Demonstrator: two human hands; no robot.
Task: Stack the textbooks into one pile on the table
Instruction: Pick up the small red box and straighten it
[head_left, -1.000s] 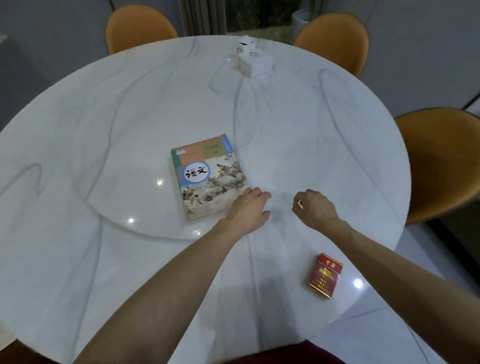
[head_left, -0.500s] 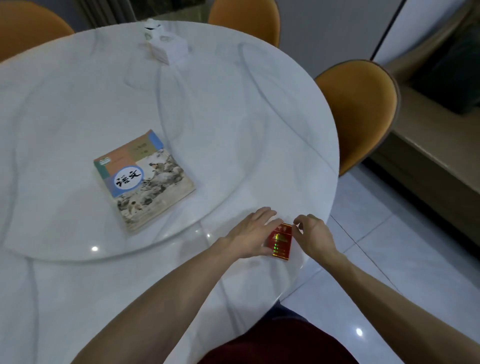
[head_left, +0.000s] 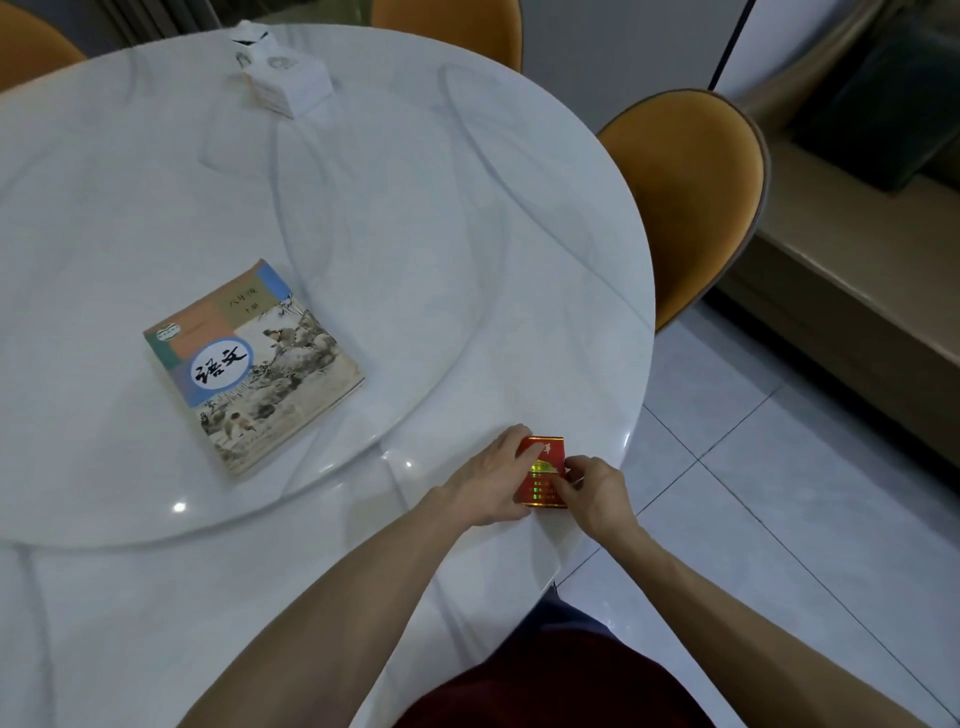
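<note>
Marble table (head_left: 467, 234); textbook (head_left: 252, 366) left of both hands (head_left: 540, 480).

The textbook (head_left: 253, 367) lies flat on the table (head_left: 441, 218). A tissue box (head_left: 284, 78) sits far behind it. A pack (head_left: 542, 472) lies right of the book by the table's near edge, between the left hand (head_left: 491, 480) and right hand (head_left: 597, 493), both touching it. A chair (head_left: 691, 197) stands farther right, beyond the table's rim.

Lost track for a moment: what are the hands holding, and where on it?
Both hands hold the small red box by its sides: left hand on its left, right hand on its right.
</note>
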